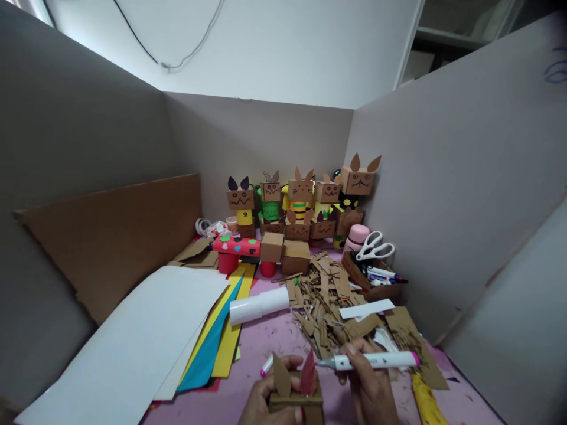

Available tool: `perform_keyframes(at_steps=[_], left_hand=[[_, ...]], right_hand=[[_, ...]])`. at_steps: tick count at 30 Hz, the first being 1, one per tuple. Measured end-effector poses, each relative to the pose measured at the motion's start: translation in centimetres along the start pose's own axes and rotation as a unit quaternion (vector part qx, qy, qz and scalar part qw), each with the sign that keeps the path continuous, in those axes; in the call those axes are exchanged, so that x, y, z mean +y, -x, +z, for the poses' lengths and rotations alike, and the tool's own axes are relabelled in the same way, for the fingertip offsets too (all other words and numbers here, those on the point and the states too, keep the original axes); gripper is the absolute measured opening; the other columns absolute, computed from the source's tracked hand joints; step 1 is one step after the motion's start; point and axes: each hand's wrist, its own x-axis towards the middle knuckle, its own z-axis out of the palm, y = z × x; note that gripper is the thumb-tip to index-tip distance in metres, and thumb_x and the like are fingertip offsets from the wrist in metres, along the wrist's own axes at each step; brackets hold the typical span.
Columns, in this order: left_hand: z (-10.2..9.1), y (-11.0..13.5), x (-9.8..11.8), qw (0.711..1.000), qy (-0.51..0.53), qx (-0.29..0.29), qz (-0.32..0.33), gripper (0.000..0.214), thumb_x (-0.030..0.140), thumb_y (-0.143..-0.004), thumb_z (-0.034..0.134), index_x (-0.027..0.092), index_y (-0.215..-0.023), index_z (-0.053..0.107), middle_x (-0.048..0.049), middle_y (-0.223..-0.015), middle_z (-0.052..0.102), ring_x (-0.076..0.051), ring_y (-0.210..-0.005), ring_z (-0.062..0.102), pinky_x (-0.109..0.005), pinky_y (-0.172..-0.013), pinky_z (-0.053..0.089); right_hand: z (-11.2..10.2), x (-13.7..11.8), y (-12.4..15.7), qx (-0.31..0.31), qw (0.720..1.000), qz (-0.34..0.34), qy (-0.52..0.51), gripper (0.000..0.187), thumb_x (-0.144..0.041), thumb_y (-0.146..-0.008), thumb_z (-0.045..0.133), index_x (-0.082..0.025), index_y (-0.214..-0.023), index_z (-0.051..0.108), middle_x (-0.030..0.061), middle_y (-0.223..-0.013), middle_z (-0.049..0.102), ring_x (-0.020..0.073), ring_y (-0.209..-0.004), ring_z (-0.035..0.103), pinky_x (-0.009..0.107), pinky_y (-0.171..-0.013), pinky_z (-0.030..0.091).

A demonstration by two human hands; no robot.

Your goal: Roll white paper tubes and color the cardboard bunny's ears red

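One small box [313,414] sits low in front of me, just over the near edge of my view, with two ears on top: one pink ear [308,378], one brown ear [282,376]. Just beyond it lies one cap [266,367]. Farther out I count one white roll [259,306], one spotted red tube [237,245] raised on red supports, one pair of scissors [374,247] and one pink bottle [357,237]. Five cat-like heads stand in the back row; the lower ones partly hide each other. The scraps [325,298] are too many to count.

All this is on a pink table [266,348], white, yellow and blue sheets fanned at the left. Grey panels close in three sides; a cable hangs on the white wall [283,47] above.

My left hand [266,401] is curled round the box. My right hand [370,383] pinches one marker [381,360], its tip at the pink ear's edge.
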Motion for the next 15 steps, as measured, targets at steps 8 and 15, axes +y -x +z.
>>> perform_keyframes(at_steps=[8, 15], left_hand=[[-0.34, -0.21, -0.37, 0.999, -0.015, -0.007, 0.028, 0.048, 0.051, -0.052, 0.084, 0.014, -0.083, 0.077, -0.0156, -0.127, 0.05, -0.037, -0.109, 0.053, -0.04, -0.092, 0.041], [-0.14, 0.01, -0.29, 0.999, 0.009, -0.02, 0.028, 0.043, 0.049, -0.052, 0.086, 0.017, -0.079, 0.077, -0.0133, -0.127, 0.053, -0.034, -0.103, 0.057, -0.041, -0.089, 0.043]], right_hand=[[-0.55, 0.16, -0.64, -0.025, 0.994, 0.047, -0.1, 0.033, -0.047, -0.073, 0.072, -0.022, -0.057, 0.057, -0.0036, -0.05, 0.055, 0.0132, -0.045, 0.048, 0.024, -0.045, 0.039], [0.03, -0.18, -0.23, -0.033, 0.992, 0.07, -0.099, 0.035, -0.048, -0.07, 0.075, -0.02, -0.057, 0.058, -0.0042, -0.049, 0.055, 0.0118, -0.046, 0.049, 0.023, -0.047, 0.041]])
